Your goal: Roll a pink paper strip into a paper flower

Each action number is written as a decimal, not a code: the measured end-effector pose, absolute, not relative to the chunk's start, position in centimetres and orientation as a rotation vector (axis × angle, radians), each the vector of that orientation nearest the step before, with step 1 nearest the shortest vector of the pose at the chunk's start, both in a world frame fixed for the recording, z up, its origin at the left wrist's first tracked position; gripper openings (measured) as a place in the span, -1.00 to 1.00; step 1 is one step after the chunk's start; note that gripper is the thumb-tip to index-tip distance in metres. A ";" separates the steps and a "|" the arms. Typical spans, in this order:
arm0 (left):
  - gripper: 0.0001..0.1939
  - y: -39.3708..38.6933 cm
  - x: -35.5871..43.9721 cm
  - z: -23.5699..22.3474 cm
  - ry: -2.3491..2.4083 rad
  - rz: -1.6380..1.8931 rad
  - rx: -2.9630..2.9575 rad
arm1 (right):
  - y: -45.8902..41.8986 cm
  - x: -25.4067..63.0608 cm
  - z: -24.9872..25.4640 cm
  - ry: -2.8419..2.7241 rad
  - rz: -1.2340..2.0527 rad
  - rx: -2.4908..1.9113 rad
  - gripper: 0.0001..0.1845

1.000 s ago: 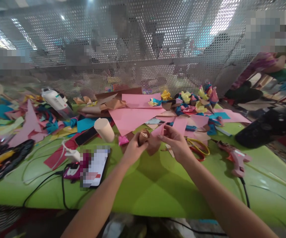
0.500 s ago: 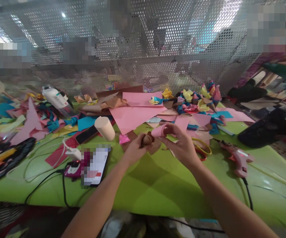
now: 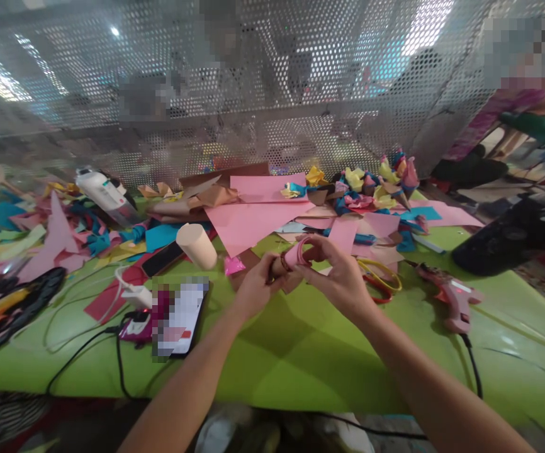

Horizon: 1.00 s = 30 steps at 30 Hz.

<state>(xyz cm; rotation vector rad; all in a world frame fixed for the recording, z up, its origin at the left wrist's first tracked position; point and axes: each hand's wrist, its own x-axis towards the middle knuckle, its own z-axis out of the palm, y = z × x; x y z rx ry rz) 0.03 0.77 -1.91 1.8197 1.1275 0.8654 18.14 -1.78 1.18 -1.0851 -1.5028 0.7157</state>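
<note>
Over the middle of the green table [image 3: 301, 358], my left hand [image 3: 257, 284] is closed round a small brown paper cone [image 3: 279, 267]. My right hand [image 3: 336, 270] pinches a rolled strip of pink paper [image 3: 295, 254], its end meeting the cone's open end. The fingers of both hands hide parts of these pieces. Flat pink paper [image 3: 258, 223] lies just beyond them, and a pink packet [image 3: 235, 265] is left of my left hand. Yellow-handled scissors [image 3: 388, 277] lie right of my right hand.
A pink glue gun [image 3: 459, 305] with a cord lies at right, near a dark bottle [image 3: 494, 242]. On the left are a phone [image 3: 185, 318], a power strip [image 3: 135, 327], a cream roll [image 3: 197, 245] and a white bottle [image 3: 105, 195]. Paper flowers [image 3: 376, 189] stand at the back.
The rolled pink strip has moved slightly left and down, from beside the brown cone to its open end. Both hands keep their grip.
</note>
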 end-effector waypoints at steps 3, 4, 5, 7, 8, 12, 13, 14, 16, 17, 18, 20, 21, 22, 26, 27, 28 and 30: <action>-0.69 0.8 0.1 -1.8 1.111 0.868 1.791 | -1.9 18.1 1.2 -1.475 0.761 -1.073 -0.67; -0.68 0.8 0.2 -1.7 1.091 0.874 1.760 | -1.9 18.1 1.2 -1.454 0.787 -1.069 -0.67; -0.68 0.8 0.2 -1.6 1.070 0.884 1.717 | -1.9 18.1 1.3 -1.423 0.816 -1.067 -0.66; -0.68 0.7 0.3 -1.4 1.040 0.907 1.613 | -1.8 18.2 1.3 -1.344 0.878 -1.064 -0.64; -0.69 0.7 0.4 -1.4 1.035 0.913 1.564 | -1.8 18.3 1.3 -1.302 0.909 -1.061 -0.62; -0.67 0.6 0.3 -1.5 1.030 0.879 1.385 | -1.4 18.8 1.2 -1.166 0.977 -1.024 -0.59; -0.66 0.6 0.3 -1.6 1.015 0.865 1.342 | -1.3 18.9 1.2 -1.141 0.980 -1.009 -0.60; -0.65 0.6 0.2 -1.7 0.998 0.852 1.306 | -1.2 19.0 1.2 -1.119 0.982 -0.994 -0.60; -0.62 0.7 0.2 -1.8 0.962 0.847 1.263 | -1.0 19.2 1.3 -1.079 0.985 -0.970 -0.58; -0.60 0.7 0.1 -1.9 0.949 0.853 1.260 | -1.0 19.2 1.3 -1.067 0.990 -0.964 -0.58; -0.59 0.8 0.1 -1.9 0.938 0.861 1.262 | -0.9 19.2 1.3 -1.058 0.992 -0.963 -0.58; -0.56 0.9 0.0 -2.0 0.927 0.871 1.274 | -0.9 19.2 1.4 -1.050 0.994 -0.965 -0.58; -0.55 1.0 -0.1 -2.1 0.923 0.870 1.280 | -0.8 19.2 1.4 -1.050 0.996 -0.966 -0.58; -0.54 1.0 -0.1 -2.2 0.920 0.863 1.283 | -0.8 19.2 1.4 -1.049 0.997 -0.967 -0.57; -0.50 1.1 -0.2 -2.4 0.910 0.839 1.250 | -0.7 19.1 1.3 -1.050 0.997 -0.972 -0.54; -0.49 1.1 -0.2 -2.5 0.906 0.838 1.229 | -0.7 19.1 1.3 -1.050 0.996 -0.974 -0.54; -0.49 1.1 -0.2 -2.5 0.901 0.836 1.202 | -0.7 19.1 1.3 -1.049 0.998 -0.975 -0.53; -0.48 1.1 -0.2 -2.4 0.878 0.829 1.136 | -0.6 19.2 1.4 -1.043 1.012 -0.972 -0.53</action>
